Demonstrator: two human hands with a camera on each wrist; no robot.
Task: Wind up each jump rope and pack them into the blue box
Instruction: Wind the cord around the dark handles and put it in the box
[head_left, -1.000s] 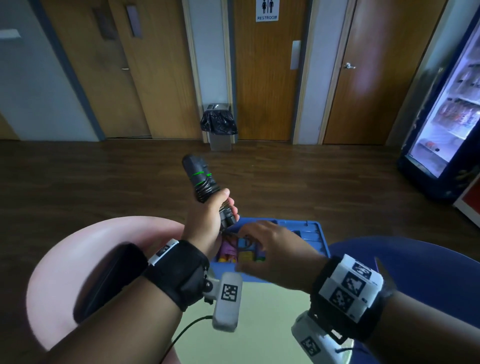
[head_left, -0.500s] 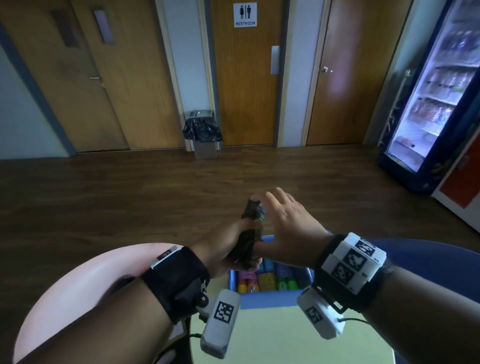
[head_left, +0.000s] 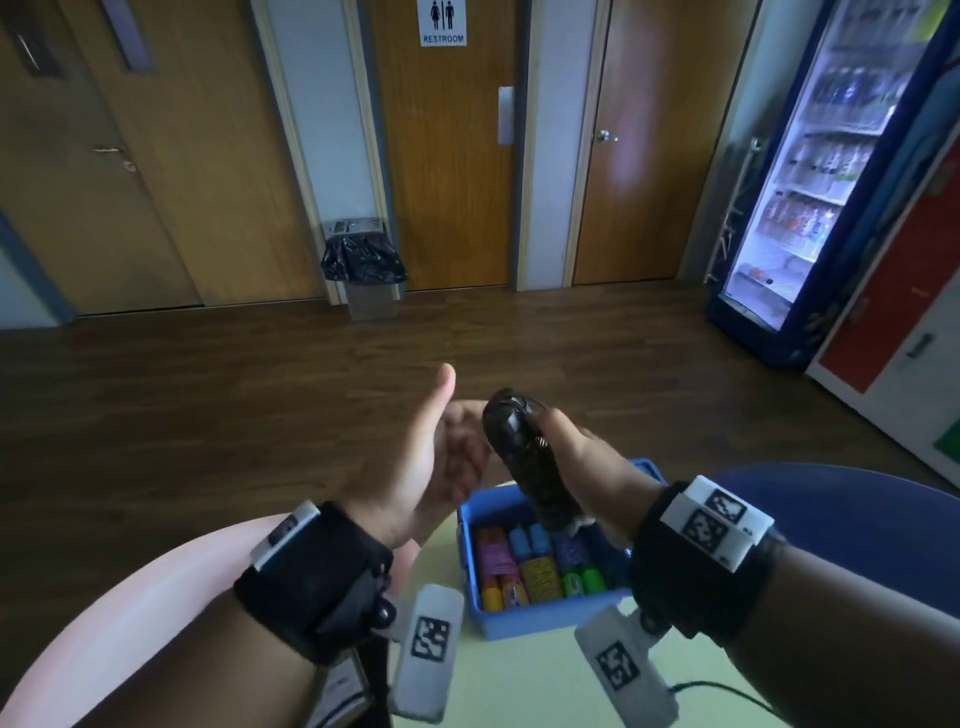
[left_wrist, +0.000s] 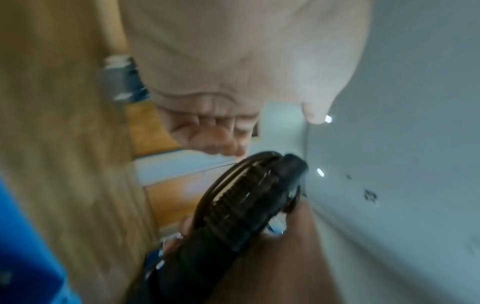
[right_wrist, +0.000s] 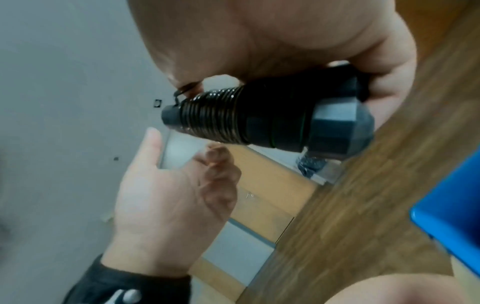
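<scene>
**A:** ok quick check, where's the black jump rope (head_left: 524, 457) rn?

**B:** It's swapped hands. Half a sec ago the left hand (head_left: 431, 467) had it w/ the right just coming in on top; now the right hand (head_left: 576, 467) has its fingers curled round the handles, cord wound tight round them. Bundle stands roughly upright, top end poking out above the fist.

**A:** and the left?

**B:** Let go. Palm up, fingers relaxed, thumb sticking out, just beside the bundle but not touching afaict. The right wrist cam shows a gap between those fingers and the coils.

**A:** cord end tucked?

**B:** Can't tell tbh. There's a small loop or hook at the narrow end, near the right-hand fingertips, too blurry to say if it's locked in.

**A:** box?

**B:** Blue box (head_left: 470, 525) sits right under and a bit behind the right hand, on the pale green table (head_left: 519, 686). Already has a row of colourful wound ropes (head_left: 535, 566) in it, packed side by side.

**A:** so what's that mean

**B:** imo winding's done for this one and the handover frees it to drop in. Lower it into a free slot, prob the far side. Risk: coils springing loose if the grip eases early.
</scene>
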